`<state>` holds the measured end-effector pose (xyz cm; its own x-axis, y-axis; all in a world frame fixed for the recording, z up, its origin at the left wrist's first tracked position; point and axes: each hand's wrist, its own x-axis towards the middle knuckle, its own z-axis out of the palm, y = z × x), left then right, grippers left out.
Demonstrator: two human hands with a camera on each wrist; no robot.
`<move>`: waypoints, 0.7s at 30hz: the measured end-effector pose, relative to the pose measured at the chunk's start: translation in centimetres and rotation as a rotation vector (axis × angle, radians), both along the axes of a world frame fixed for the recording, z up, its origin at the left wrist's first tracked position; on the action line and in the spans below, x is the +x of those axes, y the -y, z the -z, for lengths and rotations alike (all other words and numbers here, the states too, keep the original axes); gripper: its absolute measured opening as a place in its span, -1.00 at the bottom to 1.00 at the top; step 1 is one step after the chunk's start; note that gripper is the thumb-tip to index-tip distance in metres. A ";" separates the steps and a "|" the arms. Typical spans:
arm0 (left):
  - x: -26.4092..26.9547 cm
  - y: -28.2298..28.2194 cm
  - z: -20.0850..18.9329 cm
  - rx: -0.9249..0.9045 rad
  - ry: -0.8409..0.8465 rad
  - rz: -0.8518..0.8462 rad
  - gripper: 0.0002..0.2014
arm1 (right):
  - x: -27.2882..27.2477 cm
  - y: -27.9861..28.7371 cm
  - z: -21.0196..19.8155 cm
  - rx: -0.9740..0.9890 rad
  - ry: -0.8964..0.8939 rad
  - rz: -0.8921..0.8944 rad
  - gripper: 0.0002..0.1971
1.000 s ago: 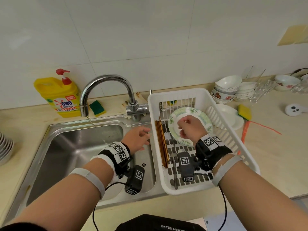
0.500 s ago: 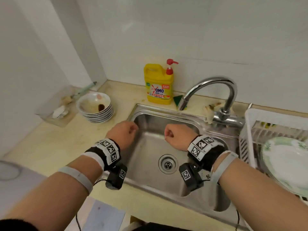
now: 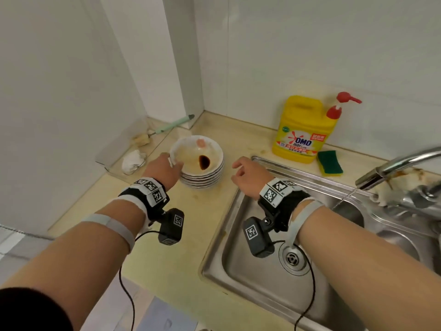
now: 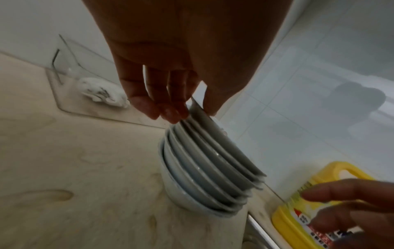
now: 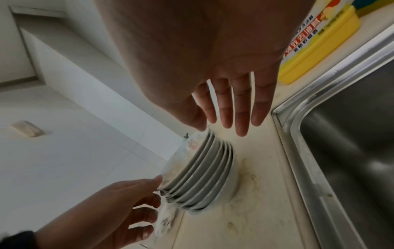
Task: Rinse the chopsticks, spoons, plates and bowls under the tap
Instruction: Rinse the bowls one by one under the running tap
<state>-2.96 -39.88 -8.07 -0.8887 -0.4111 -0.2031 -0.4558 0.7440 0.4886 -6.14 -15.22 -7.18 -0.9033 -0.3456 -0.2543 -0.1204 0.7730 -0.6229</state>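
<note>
A stack of several dirty white plates stands on the counter left of the sink. The top plate carries a dark sauce stain and a pink scrap. My left hand pinches the top plate's near-left rim, thumb above and fingers underneath. My right hand hovers just right of the stack, fingers straight and spread, holding nothing. The tap runs a thin stream into the steel sink.
A yellow detergent bottle and a green sponge stand behind the sink. A clear tray in the back-left corner holds a white cloth and a green-handled brush. Walls close in at the left and behind.
The view swung left, away from the drying rack. Both hands moved from over the sink to the plate stack. My left hand took hold of the top plate's rim; my right hand's fingers uncurled.
</note>
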 end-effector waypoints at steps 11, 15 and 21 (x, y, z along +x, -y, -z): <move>-1.7 0.4 0.3 -0.113 -0.050 -0.006 -0.65 | -0.7 -0.2 0.5 0.253 -0.044 -0.062 -0.75; -1.7 0.2 -0.4 -0.087 -0.097 -0.006 -0.72 | 0.0 -0.9 1.0 0.228 -0.024 -0.051 -0.77; -1.5 -0.1 -2.0 0.033 -0.137 -0.028 -0.78 | 1.3 -2.4 1.6 0.185 -0.010 -0.047 -0.81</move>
